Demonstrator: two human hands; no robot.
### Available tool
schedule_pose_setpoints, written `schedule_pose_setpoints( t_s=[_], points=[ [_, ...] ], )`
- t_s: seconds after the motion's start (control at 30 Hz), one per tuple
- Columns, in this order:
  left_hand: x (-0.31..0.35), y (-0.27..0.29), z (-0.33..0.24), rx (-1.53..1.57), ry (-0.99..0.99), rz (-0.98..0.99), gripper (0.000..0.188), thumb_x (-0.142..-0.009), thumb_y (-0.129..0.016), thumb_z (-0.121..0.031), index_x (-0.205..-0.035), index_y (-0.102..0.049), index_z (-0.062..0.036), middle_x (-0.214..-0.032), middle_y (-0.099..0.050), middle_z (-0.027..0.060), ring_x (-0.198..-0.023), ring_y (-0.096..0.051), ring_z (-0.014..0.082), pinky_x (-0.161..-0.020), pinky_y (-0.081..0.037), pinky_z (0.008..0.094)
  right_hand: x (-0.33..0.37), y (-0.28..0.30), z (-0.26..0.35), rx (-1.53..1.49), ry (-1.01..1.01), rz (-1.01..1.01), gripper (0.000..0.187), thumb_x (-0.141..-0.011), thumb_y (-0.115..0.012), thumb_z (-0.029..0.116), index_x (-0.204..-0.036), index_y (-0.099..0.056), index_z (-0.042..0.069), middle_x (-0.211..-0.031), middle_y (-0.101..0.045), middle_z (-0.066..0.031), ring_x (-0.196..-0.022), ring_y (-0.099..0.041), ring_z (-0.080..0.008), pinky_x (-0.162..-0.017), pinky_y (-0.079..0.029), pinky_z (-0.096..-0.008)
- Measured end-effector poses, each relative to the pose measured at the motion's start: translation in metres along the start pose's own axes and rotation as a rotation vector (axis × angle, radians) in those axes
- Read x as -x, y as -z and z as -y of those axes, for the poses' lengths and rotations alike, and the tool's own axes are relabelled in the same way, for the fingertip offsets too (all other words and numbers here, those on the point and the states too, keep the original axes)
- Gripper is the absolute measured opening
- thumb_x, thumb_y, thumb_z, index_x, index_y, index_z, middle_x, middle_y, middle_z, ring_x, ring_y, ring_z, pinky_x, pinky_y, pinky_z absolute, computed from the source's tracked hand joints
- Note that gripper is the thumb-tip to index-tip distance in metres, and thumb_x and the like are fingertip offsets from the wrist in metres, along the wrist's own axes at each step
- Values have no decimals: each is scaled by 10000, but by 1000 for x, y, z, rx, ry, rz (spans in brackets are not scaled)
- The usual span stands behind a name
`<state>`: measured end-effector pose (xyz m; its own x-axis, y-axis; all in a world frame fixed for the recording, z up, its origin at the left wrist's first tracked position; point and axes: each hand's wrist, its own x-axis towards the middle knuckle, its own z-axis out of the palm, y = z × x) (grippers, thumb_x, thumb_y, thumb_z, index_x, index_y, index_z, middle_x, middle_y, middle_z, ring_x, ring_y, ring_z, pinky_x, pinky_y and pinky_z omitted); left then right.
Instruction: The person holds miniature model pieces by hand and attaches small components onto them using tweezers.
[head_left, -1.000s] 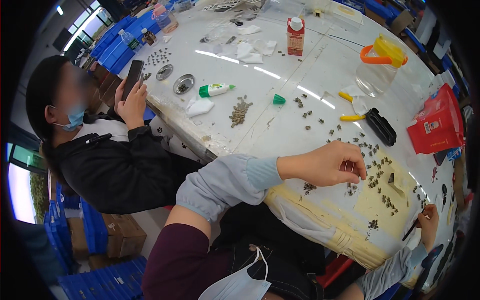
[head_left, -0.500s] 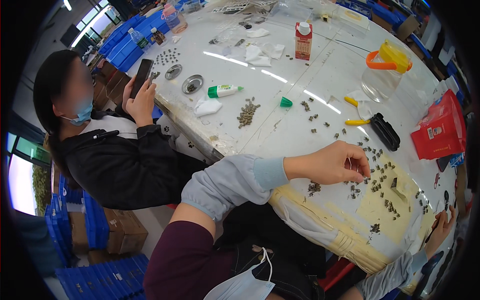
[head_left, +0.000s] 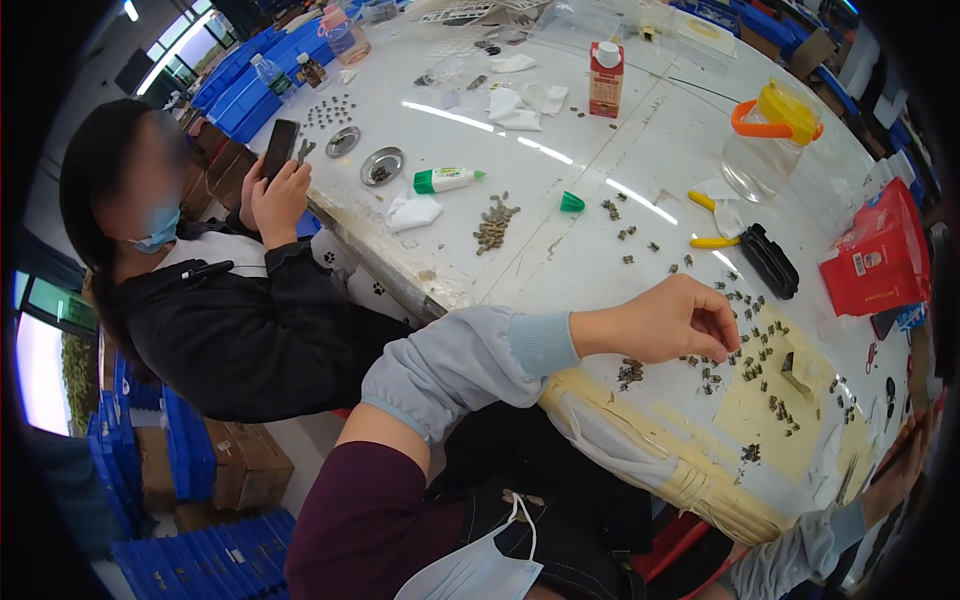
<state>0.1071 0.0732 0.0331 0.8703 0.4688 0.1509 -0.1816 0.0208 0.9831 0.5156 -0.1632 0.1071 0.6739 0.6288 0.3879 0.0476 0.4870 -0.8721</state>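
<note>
My left hand point(head_left: 672, 318) hovers over the near right of the white table point(head_left: 560, 290), thumb and fingertips curled together; anything between them is hidden. Just beyond and beneath those fingertips lie many small dark metal pieces point(head_left: 768, 352), spread over a yellowish patch point(head_left: 735, 405). A tight little heap of pieces point(head_left: 630, 374) sits under the left wrist. At the far right rim, my right hand point(head_left: 898, 468) is dim and blurred, its fingers lost in the dark edge. Near it lies a thin, pointed metal tool point(head_left: 848, 478).
A yellow-handled tool point(head_left: 715, 243), a black case point(head_left: 770, 262), a red pouch point(head_left: 876, 255) and a yellow-lidded jug point(head_left: 768, 150) stand beyond my hands. Further left are a glue bottle point(head_left: 445, 180), a pile of small pieces point(head_left: 494, 225) and a seated person holding a phone point(head_left: 278, 150).
My right hand has moved outward to the right, toward the picture's rim. My left hand stays over the same pieces, its fingers slightly shifted.
</note>
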Motion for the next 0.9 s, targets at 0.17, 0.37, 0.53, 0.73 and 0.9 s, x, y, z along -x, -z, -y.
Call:
schedule_pose_setpoints(
  t_s=[0.17, 0.37, 0.53, 0.73, 0.9],
  points=[
    [-5, -1, -2, -55, 40, -25, 156, -815, -688, 44, -969, -672, 25, -988, -678, 92, -903, -641, 136, -817, -528, 254, 10, -35, 7, 83, 47, 243, 523, -948, -428, 68, -1425, -293, -100, -1354, -480, -186, -1187, -532, -191, -1053, -399, -276],
    [2, 0, -5, 9, 97, -55, 157, -794, -676, 101, -941, -662, 45, -1012, -655, 127, -934, -641, 168, -840, -542, 275, 16, -101, 8, -10, 204, 458, 552, -923, -607, 79, -1378, -362, -115, -1204, -559, -156, -1041, -574, -163, -933, -443, -245],
    [-3, -9, -1, 30, 80, -56, 171, -780, -676, 129, -928, -657, 47, -1013, -642, 142, -932, -640, 176, -849, -549, 272, 39, -104, 55, 192, 347, 226, 446, -986, -523, 153, -1321, -435, -127, -1008, -597, -126, -857, -561, -133, -766, -446, -230],
    [-4, -14, 0, 13, 39, 3, 159, -803, -681, 88, -953, -664, 37, -1018, -622, 100, -936, -618, 148, -855, -541, 267, 57, -106, 65, 177, 259, 203, 460, -1029, -368, 294, -1247, -466, -100, -909, -535, -112, -747, -456, -152, -667, -369, -253],
    [-1, -9, 4, -27, 42, -33, 158, -803, -687, 84, -950, -650, 40, -999, -615, 96, -924, -613, 136, -842, -533, 263, 68, -151, 13, 113, 223, 238, 381, -1019, -393, 242, -1054, -567, -95, -766, -602, -129, -628, -568, -164, -573, -450, -267]
  ],
)
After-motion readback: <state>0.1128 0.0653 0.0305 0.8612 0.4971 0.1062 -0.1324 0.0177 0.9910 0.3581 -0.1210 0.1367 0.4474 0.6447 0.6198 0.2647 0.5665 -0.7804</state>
